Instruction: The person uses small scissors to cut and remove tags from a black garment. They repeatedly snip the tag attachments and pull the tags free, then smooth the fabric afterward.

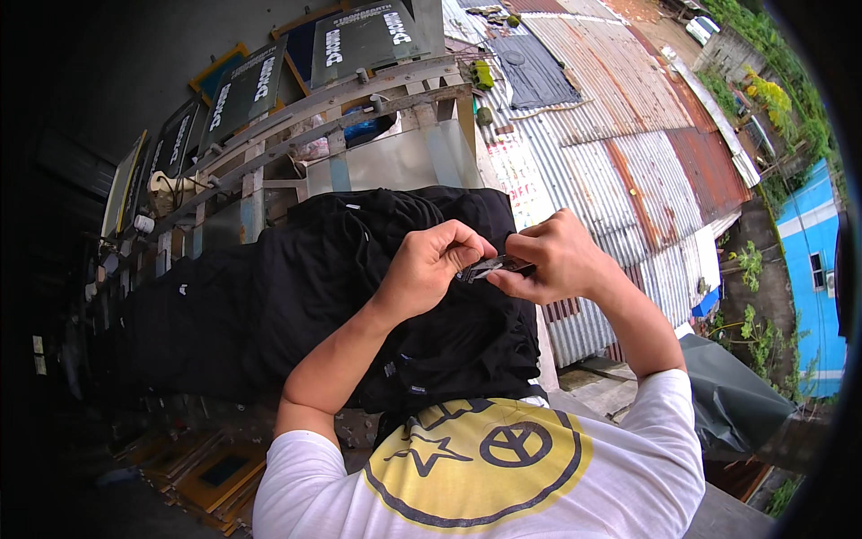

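Note:
My right hand [557,262] is closed round a small pair of metal thread snips [493,267] with dark handles, the blades pointing left. Just left of the blades, my left hand [424,269] is closed in a pinch, thumb against the fingers. What it pinches is too small or hidden to tell. Both hands are over a heap of black garments [314,269], with loose folds directly beneath them. Small pale labels show here and there on the black cloth, one label [417,390] lying near my shirt.
A worn metal rack [359,117] runs beyond the garments, with dark printed panels [364,45] leaning behind it. Rusty corrugated roofs [620,135] lie outside on the right, past a ledge. Wooden frames [215,476] are stacked low at the left.

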`<state>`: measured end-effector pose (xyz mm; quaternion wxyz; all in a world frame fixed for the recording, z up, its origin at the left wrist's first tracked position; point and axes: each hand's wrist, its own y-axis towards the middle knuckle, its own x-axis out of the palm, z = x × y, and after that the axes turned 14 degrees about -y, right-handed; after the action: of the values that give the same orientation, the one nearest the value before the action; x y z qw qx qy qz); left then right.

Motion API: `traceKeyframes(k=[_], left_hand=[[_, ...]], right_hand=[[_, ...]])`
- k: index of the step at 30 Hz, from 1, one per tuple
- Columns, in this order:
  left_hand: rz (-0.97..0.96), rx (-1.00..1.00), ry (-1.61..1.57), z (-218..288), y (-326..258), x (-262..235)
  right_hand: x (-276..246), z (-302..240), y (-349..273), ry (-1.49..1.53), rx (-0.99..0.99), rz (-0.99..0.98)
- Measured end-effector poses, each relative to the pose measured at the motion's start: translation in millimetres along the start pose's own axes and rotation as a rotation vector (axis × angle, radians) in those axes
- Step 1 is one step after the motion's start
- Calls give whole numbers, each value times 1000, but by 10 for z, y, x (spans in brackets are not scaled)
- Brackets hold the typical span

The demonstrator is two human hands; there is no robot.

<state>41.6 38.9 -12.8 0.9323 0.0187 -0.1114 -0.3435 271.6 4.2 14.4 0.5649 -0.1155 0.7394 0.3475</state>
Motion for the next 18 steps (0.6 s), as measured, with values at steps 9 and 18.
traceKeyframes(k=[9,18], left_hand=[[38,-105,-33,-39,-52,54],[63,-87,115,-161,-54,79]], right_hand=[[0,-60,48,556,197,94],[187,-217,62,437,296,99]])
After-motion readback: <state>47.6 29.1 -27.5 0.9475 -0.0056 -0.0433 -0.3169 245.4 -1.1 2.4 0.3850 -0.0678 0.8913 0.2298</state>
